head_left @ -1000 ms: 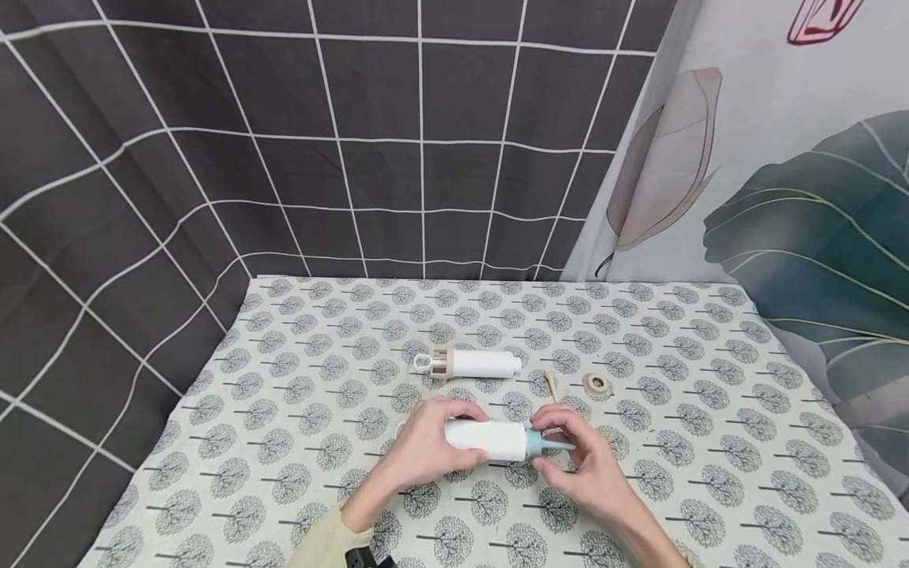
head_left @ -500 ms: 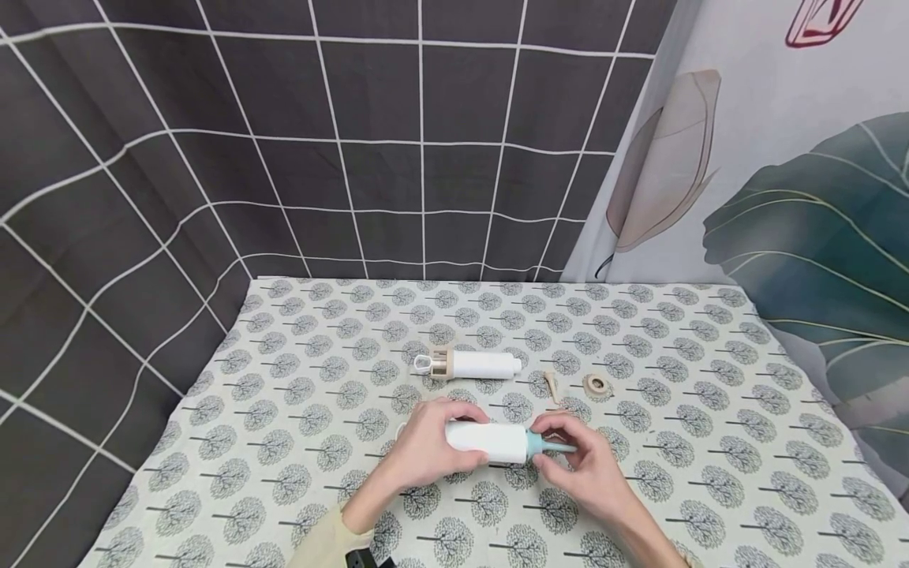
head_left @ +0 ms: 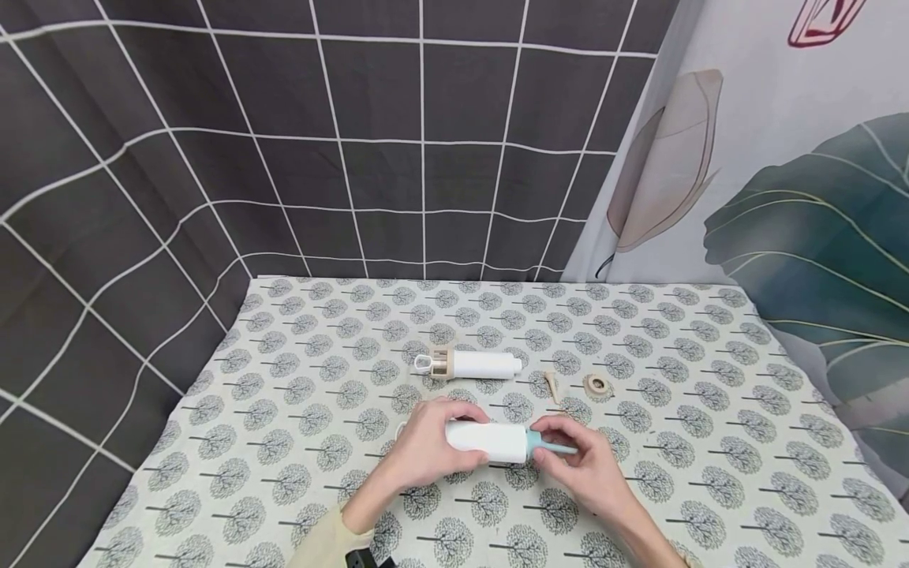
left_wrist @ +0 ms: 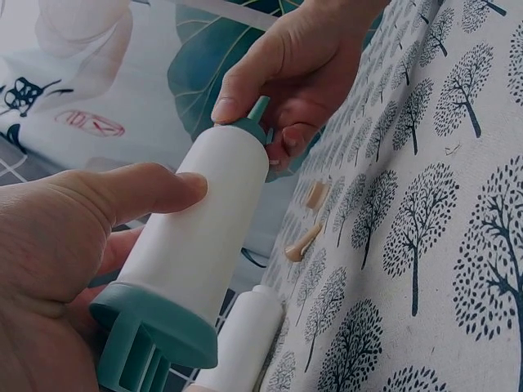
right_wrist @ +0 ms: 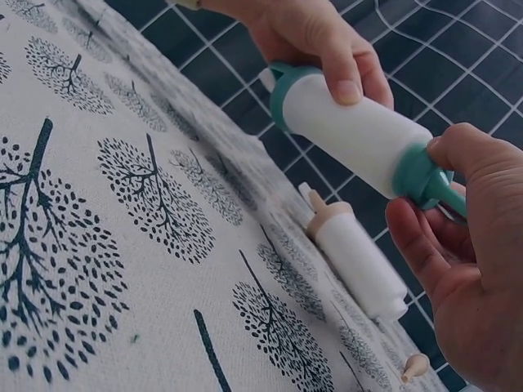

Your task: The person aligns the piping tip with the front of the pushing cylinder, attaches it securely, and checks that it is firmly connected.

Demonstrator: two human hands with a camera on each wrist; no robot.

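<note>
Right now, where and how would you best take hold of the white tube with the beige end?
I'd probably grip the beige-ended tube across the middle of its white barrel, coming from above. It lies on its side; the barrel looks straight, while the beige collar is uneven and the other end narrows. The left hand, holding the teal-nozzled tube, crowds the near side.

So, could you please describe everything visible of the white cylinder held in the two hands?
The white cylinder looks like smooth, opaque plastic. One end carries a teal collar with a slender, tapering spout; the other, a wider, slotted teal cap, and a small white piece shows beyond it. In the head view it lies sideways, spout toward the right. The left hand grips it partway along, and the right hand pinches the collar. Whether it touches the tablecloth, I cannot tell.
</note>
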